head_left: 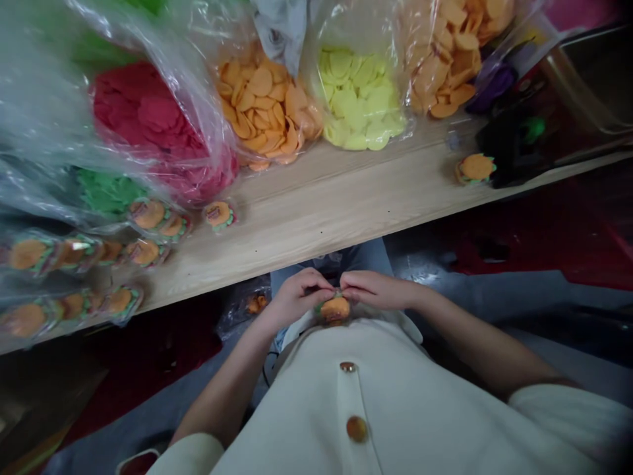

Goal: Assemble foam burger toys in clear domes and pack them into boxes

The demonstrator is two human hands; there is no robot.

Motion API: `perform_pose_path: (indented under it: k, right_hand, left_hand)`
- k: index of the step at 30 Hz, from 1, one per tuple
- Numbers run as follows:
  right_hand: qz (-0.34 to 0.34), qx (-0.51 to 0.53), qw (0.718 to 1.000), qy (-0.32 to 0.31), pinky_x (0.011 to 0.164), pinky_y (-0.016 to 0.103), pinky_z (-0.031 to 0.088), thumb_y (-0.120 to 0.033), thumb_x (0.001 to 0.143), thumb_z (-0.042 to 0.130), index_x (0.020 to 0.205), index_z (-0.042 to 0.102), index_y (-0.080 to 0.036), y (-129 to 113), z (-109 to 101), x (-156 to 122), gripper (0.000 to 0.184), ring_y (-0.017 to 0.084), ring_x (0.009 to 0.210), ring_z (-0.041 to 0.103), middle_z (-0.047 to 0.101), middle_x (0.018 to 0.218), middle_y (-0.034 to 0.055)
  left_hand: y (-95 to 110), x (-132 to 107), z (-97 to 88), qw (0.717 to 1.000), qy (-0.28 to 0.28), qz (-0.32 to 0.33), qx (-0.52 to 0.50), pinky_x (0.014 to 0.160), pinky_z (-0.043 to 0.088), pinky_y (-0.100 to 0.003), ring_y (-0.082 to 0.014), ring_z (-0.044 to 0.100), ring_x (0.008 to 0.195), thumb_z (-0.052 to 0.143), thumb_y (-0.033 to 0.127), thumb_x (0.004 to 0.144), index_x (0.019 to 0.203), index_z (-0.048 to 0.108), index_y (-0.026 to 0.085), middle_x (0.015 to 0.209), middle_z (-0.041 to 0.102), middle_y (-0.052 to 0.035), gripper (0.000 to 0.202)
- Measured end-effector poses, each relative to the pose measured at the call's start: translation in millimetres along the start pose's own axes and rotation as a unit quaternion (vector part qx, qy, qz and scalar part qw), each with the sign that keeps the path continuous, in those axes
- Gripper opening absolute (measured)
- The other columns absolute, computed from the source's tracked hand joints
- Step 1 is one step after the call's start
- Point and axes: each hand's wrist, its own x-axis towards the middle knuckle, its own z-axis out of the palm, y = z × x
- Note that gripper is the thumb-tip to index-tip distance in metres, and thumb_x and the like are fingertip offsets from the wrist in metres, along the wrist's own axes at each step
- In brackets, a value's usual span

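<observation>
Both hands meet close to my body, below the front edge of the wooden table (346, 204). My left hand (297, 297) and my right hand (378, 290) pinch a small felt burger piece (335, 308) between their fingertips; it has an orange top and a green rim. All fingers are curled in tight on it. Finished felt burgers (148, 214) lie on the table's left part, one more (219, 214) beside them and another (475, 168) at the right.
Clear plastic bags of felt discs stand along the table's back: red (148, 125), orange (267, 109), yellow (359, 99), pale orange (445, 59). Green felt (106, 191) lies at the left. A dark object (519, 142) sits at the right. Bagged burgers (64, 254) fill the far left.
</observation>
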Motion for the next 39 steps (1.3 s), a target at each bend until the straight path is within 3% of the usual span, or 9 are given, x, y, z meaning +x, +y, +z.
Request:
perform_pose_path:
  k: [5,9,13,17,22,24,30,34,39]
  right_hand:
    - [0.065,-0.011,0.993,0.094,0.063,0.025,0.037,-0.03,0.091,0.034,0.083,0.046,-0.017,4.8,33.5,1.1,0.019,0.012,0.07,0.045,0.05,0.077,0.0005]
    - [0.053,-0.041,0.993,0.099,0.064,0.025,0.038,-0.021,0.087,0.038,0.084,0.044,-0.018,-0.9,45.5,2.6,0.007,0.013,0.072,0.046,0.049,0.08,0.0011]
    - [0.026,-0.076,0.994,0.074,0.064,0.025,0.037,-0.02,0.084,0.04,0.081,0.042,-0.019,-10.5,40.2,9.6,0.004,0.013,0.071,0.046,0.048,0.079,0.0013]
    - [0.033,-0.064,0.995,0.069,0.063,0.025,0.037,-0.023,0.085,0.042,0.081,0.042,-0.019,-11.2,41.8,12.0,0.006,0.013,0.072,0.046,0.049,0.08,0.0012]
    - [0.014,-0.04,0.994,0.096,0.063,0.024,0.036,-0.021,0.085,0.04,0.083,0.042,-0.019,-2.0,43.0,15.1,0.004,0.012,0.07,0.045,0.049,0.079,0.0006]
    - [0.012,-0.032,0.992,0.119,0.06,0.023,0.035,-0.019,0.083,0.041,0.082,0.042,-0.019,0.2,36.1,15.4,0.001,0.011,0.067,0.043,0.047,0.076,-0.0008]
    - [0.021,-0.084,0.992,0.088,0.058,0.023,0.033,-0.017,0.08,0.043,0.077,0.04,-0.02,-7.1,24.2,7.4,0.006,0.011,0.064,0.043,0.046,0.073,-0.0014]
    - [0.029,-0.106,0.989,0.103,0.06,0.024,0.034,-0.016,0.082,0.04,0.077,0.04,-0.02,-10.3,36.9,3.8,0.006,0.012,0.066,0.044,0.047,0.075,0.0004]
    - [0.054,0.013,0.991,0.122,0.061,0.025,0.036,-0.025,0.086,0.041,0.079,0.044,-0.019,6.4,42.5,6.4,0.009,0.012,0.067,0.045,0.049,0.074,-0.0001]
  left_hand:
    - [-16.0,-18.4,8.5,0.987,0.125,-0.087,0.054,0.07,0.043,-0.028,-0.0144,0.055,0.075,0.052,0.035,0.082,0.078,0.064,0.018,0.077,0.061,-0.0037,0.021]
    - [-3.3,-19.9,-3.5,0.997,0.014,-0.072,0.019,0.075,0.043,-0.028,-0.0148,0.055,0.082,0.045,0.031,0.085,0.097,0.061,0.019,0.089,0.062,-0.005,0.023]
    - [8.6,-13.1,-16.3,0.998,-0.034,-0.012,0.048,0.076,0.041,-0.027,-0.0144,0.054,0.081,0.052,0.031,0.082,0.085,0.065,0.02,0.081,0.06,-0.0027,0.018]
    - [-8.1,-26.6,-8.3,0.992,0.083,-0.083,-0.046,0.071,0.042,-0.026,-0.013,0.054,0.074,0.053,0.032,0.081,0.078,0.062,0.018,0.077,0.059,-0.0022,0.018]
    - [-25.5,-41.2,7.3,0.941,0.227,-0.16,-0.192,0.065,0.043,-0.024,-0.0106,0.052,0.067,0.055,0.035,0.08,0.08,0.056,0.017,0.074,0.057,0.0002,0.018]
    - [-23.0,-36.8,6.2,0.951,0.205,-0.148,-0.178,0.067,0.043,-0.024,-0.0113,0.054,0.07,0.055,0.035,0.08,0.082,0.058,0.016,0.077,0.058,-0.001,0.018]
    - [-7.3,-13.6,-2.5,0.999,0.017,-0.025,-0.029,0.074,0.044,-0.025,-0.014,0.057,0.08,0.062,0.029,0.076,0.089,0.068,0.02,0.085,0.063,-0.0042,0.017]
    - [-5.4,-12.3,8.6,0.999,0.038,-0.009,-0.014,0.073,0.044,-0.026,-0.0136,0.057,0.077,0.06,0.027,0.078,0.082,0.068,0.02,0.08,0.063,-0.0042,0.012]
    - [-12.3,-13.1,14.4,0.988,0.092,-0.091,-0.085,0.074,0.043,-0.026,-0.0143,0.057,0.078,0.061,0.029,0.076,0.079,0.067,0.018,0.082,0.063,-0.0044,0.013]
